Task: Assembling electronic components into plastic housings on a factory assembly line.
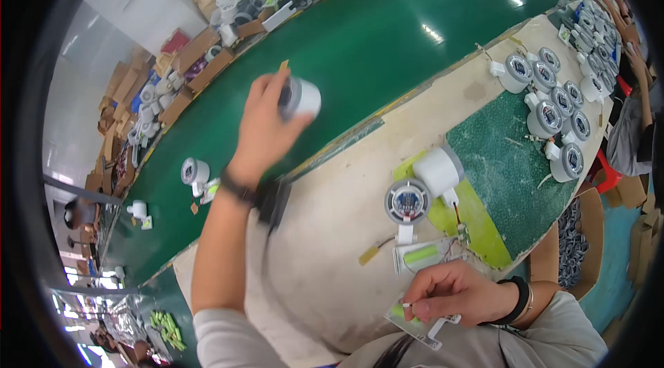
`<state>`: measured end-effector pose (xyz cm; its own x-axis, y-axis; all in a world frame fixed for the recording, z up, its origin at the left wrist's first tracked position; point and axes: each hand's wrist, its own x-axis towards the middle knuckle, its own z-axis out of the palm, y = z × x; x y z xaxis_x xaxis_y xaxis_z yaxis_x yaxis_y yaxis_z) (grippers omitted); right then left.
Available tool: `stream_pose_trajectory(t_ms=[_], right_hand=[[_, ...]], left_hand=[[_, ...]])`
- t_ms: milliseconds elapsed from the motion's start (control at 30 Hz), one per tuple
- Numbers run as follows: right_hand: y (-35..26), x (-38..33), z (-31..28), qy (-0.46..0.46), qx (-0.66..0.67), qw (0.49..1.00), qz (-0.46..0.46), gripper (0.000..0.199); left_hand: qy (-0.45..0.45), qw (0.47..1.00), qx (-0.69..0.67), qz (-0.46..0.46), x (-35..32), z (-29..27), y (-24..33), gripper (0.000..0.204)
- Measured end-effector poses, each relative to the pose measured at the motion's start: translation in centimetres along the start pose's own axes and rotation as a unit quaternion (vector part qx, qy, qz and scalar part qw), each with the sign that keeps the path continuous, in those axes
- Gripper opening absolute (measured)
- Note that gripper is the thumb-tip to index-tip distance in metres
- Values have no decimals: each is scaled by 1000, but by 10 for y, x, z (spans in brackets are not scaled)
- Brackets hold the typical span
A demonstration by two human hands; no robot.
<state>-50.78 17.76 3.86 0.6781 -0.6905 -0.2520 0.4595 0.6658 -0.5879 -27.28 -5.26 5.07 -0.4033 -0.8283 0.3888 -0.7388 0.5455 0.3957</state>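
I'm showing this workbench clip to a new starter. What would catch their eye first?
Probably the left hand raised over the green conveyor belt, gripping a white cylindrical lamp unit. Next, the cluster of similar round units at the bench's far right, and the right hand pinching a small clear packet near the body.

The white round housing (301, 98) in the left hand (266, 129), upper middle of the frame, is blurred, its face hidden by the fingers. At the lower edge, the right hand (453, 292) covers most of a small clear packet (418, 326). The people (633, 57) at the far right rim are cut off by the dark border.
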Motion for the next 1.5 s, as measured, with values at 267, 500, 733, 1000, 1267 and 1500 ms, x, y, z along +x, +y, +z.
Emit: stream_pose_trajectory(t_ms=[267,500,733,1000,1267,1500], right_hand=[[22,-10,29,-49,-108,993,2,15],[55,-25,49,-21,-142,988,-61,14],[61,-49,52,36,-161,983,-84,12],[60,-48,38,74,-183,976,-96,9],[61,24,66,17,-479,857,-189,4],[92,69,90,-1,-591,769,-244,3]], left_hand=[[-205,979,6,-8,-233,-83,116,63],[9,985,-99,-140,-276,-98,108,45],[-161,971,75,-157,-223,-66,69,35],[-253,958,-48,-124,-228,-42,61,25],[123,835,-410,-347,-292,-62,118,18],[239,751,-530,-312,-309,-53,126,20]])
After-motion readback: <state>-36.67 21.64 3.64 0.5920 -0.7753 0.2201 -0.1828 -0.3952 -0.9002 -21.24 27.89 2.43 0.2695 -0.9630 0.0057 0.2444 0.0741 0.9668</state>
